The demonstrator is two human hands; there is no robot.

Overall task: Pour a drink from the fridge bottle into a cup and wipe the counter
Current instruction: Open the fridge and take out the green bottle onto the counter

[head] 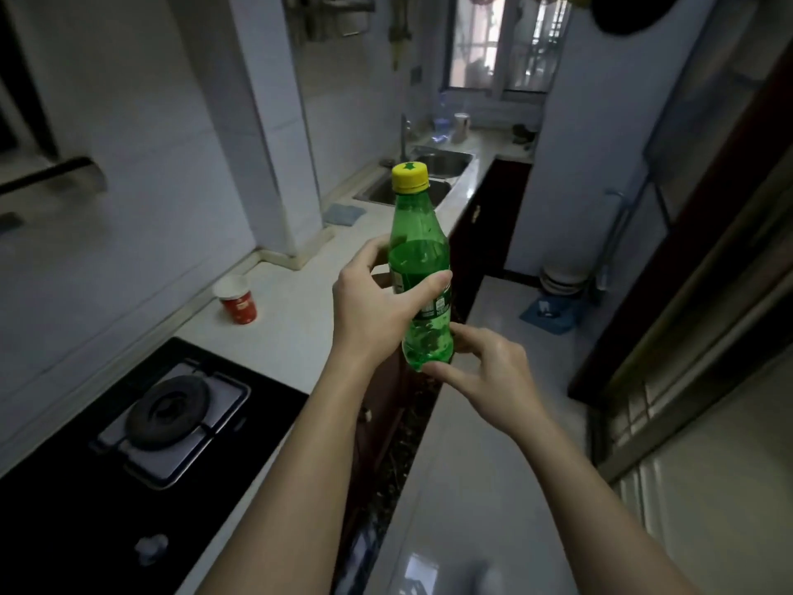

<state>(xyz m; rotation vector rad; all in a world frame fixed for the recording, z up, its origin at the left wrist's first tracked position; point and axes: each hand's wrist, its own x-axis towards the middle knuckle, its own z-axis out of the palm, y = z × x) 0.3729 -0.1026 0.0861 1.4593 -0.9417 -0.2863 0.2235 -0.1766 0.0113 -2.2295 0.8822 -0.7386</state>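
Green translucent plastic bottle with yellow screw cap [419, 268] held upright in the air over the white counter's [300, 319] front edge, cap on; left hand [377, 307] wraps fingers and thumb round the labelled middle; right hand [480, 371] pinches the base with thumb and fingertips; red-and-white paper cup [238, 300] stands on the counter, well apart to the left; bottle about half full, so light; thin wall likely dents if squeezed, maybe slick from the fridge; best grip mid-body, other hand twisting cap.
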